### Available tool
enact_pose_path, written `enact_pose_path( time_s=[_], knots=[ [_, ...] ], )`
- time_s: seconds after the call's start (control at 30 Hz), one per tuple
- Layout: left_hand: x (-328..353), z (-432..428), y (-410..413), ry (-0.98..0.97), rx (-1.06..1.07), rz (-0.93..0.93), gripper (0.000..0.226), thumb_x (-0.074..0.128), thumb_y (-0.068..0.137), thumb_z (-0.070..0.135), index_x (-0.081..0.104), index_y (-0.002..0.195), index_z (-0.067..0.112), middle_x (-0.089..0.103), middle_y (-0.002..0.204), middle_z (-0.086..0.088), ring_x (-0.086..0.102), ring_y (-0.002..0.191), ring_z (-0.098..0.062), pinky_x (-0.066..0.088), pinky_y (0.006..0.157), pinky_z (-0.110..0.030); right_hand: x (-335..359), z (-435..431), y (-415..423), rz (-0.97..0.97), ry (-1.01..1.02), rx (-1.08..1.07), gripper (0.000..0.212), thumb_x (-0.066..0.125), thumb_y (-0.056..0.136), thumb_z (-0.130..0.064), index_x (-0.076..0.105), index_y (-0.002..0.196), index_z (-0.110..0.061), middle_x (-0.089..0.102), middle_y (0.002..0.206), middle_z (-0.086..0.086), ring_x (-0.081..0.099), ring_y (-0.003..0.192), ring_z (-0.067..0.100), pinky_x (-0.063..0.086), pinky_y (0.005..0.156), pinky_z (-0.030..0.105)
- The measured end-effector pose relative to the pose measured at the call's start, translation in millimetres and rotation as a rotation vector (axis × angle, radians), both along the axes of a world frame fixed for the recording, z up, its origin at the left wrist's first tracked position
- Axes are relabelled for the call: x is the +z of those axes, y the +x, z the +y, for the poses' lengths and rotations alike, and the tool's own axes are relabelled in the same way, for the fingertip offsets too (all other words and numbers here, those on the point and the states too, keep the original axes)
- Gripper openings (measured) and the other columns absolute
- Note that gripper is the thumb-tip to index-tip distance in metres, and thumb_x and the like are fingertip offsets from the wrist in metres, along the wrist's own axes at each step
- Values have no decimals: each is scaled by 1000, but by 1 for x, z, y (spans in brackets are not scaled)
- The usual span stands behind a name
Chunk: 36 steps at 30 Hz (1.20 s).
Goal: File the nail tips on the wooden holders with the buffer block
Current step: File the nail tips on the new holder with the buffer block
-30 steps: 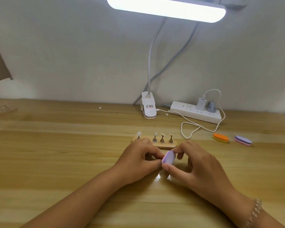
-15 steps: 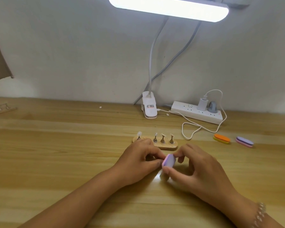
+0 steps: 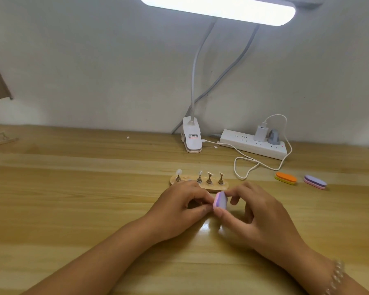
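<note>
Buffer block (image 3: 220, 200) has edged slightly toward the wooden holder (image 3: 214, 188).

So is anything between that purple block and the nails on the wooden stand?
Nothing visible does. The right hand pinches the buffer block just in front of the wooden holder; the left hand covers only its front edge, beside the block.

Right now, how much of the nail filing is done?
Done: I can't tell which tips are filed; they're too small. In hand: the right hand holds the purple buffer block against a small piece pinched, hidden, by the left hand. Left: four nail tips stand on the wooden holder, likely waiting.
</note>
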State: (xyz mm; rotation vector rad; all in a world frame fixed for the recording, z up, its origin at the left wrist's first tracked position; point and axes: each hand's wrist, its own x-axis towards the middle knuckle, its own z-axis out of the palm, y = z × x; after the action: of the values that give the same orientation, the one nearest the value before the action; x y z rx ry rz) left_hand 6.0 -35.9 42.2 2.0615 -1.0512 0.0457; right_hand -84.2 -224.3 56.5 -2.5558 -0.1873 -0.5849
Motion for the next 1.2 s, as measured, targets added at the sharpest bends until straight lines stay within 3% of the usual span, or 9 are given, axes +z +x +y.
enact_pose_path(
  time_s=[0.07,0.2,0.37,0.5,0.63,0.8,0.97,1.1,1.2],
  knots=[
    [0,0,0,8,-7,-6,16,70,90,19,77,102,28,53,80,12,52,81,-7,42,74,-29,1,4,-4,11,-40,44,37,58,75,-69,60,92,-37,53,88,-17,51,60,11,42,52,26],
    [0,-1,1,3,9,-2,15,70,91,24,77,103,29,55,82,11,54,84,-7,44,75,-29,2,-2,3,13,41,-60,34,60,76,-68,62,87,-35,54,87,-17,53,68,8,44,61,29],
    [-1,-1,2,8,-7,-7,16,70,90,22,77,102,30,56,82,10,54,83,-9,44,74,-30,2,5,-5,18,-69,3,40,56,76,-72,62,91,-35,52,88,-17,51,64,9,43,53,25],
    [0,-1,1,-4,23,-21,11,73,89,26,78,97,31,58,82,7,55,83,-9,43,74,-28,4,0,1,19,16,-65,35,58,78,-67,64,90,-34,53,88,-15,53,69,8,48,63,34],
    [0,-1,0,-5,14,-28,8,75,86,22,78,93,25,52,76,11,50,78,-6,38,71,-25,5,11,-8,12,-149,19,37,57,75,-67,59,93,-35,51,88,-18,48,59,8,43,51,27],
    [1,-2,-1,-11,51,-40,8,76,86,27,79,92,23,57,80,4,52,81,-9,37,74,-23,6,4,-1,4,-52,-77,37,57,74,-67,56,90,-34,51,88,-17,50,65,9,44,57,30],
    [2,-1,-1,-6,36,-40,9,75,86,21,79,93,24,54,77,7,49,79,-5,34,71,-21,6,12,-8,11,-202,7,38,58,73,-68,57,90,-34,51,85,-18,45,57,8,40,48,24],
    [1,-2,-2,-7,48,-38,9,72,89,27,77,96,24,58,83,7,54,86,-8,43,79,-28,5,0,-1,-16,-67,-113,32,66,74,-59,56,88,-32,52,81,-16,48,63,6,38,55,28],
    [0,-1,-2,-5,39,-36,11,70,91,24,76,100,23,61,87,4,56,89,-11,45,84,-34,5,3,-4,-32,-62,-63,31,61,75,-61,56,89,-34,52,82,-17,48,62,5,39,52,27]
  ],
)
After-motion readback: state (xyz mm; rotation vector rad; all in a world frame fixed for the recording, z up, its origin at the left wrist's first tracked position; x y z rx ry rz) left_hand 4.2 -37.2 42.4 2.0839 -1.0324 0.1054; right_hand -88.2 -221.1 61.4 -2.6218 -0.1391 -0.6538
